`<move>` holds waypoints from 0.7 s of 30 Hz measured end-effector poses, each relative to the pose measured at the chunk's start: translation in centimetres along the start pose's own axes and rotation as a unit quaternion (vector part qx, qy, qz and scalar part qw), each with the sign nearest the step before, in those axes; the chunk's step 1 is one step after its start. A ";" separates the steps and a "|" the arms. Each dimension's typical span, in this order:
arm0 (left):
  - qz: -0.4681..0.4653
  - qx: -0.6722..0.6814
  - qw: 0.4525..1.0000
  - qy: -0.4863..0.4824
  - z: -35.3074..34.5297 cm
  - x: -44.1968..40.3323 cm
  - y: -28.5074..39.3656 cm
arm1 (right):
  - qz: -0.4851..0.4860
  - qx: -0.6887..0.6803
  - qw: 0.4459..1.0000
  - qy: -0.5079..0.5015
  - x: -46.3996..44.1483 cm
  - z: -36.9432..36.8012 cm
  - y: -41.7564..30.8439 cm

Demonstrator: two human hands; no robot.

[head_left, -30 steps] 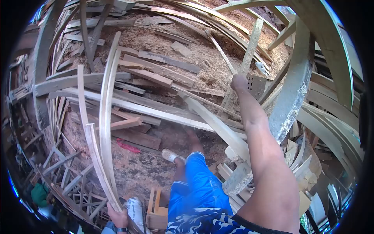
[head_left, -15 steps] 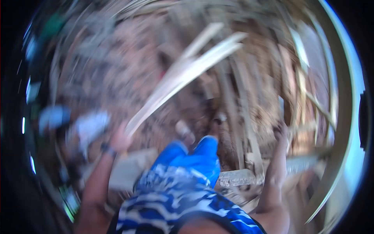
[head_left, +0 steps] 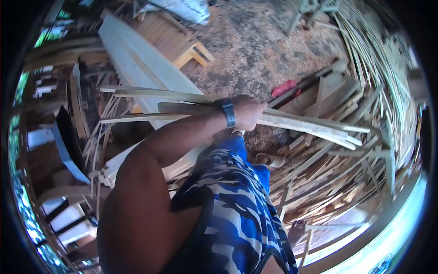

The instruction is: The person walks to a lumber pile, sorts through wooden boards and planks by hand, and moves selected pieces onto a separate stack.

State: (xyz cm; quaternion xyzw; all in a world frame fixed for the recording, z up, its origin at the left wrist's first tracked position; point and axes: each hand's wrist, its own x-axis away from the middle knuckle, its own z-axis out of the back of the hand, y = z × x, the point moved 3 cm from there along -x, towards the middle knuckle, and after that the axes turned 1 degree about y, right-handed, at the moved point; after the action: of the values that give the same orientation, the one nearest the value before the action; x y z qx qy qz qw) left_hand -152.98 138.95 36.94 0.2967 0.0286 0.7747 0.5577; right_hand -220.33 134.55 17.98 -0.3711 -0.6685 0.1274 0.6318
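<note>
Left hand (head_left: 248, 113), dark watch (head_left: 229, 113) at wrist, mid-frame: fingers curled closed round a bundle of pale wooden strips (head_left: 310, 126), which spans left of centre to right of centre. Right hand (head_left: 297, 231) small, lower right; cannot tell its fingers. Wide board (head_left: 137, 61) upper left. Red scrap (head_left: 284, 87) just above the strips, right of centre.

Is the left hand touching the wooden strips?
Touching. The head view shows the left hand closed around the wooden strips, which stick out on both sides.
</note>
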 end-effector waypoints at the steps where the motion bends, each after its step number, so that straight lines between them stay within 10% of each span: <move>1: 0.007 0.008 1.000 0.006 -0.1 0.7 -1.5 | -0.027 0.001 0.998 -0.051 0.9 -2.8 0.0; 7: 0.074 0.029 0.995 0.055 -1.3 5.7 -7.7 | -0.040 0.173 0.979 0.101 2.6 -18.7 -3.4; 21: 0.354 0.142 0.908 0.171 -8.0 21.3 -7.5 | 0.100 0.523 0.831 -0.157 -8.2 -28.3 -2.3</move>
State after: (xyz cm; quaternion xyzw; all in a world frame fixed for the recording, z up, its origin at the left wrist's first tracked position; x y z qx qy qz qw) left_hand -154.82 162.83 36.65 0.2264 0.1269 0.9477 0.1855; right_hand -195.14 119.11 18.13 -0.0249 -0.5513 0.5775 0.6016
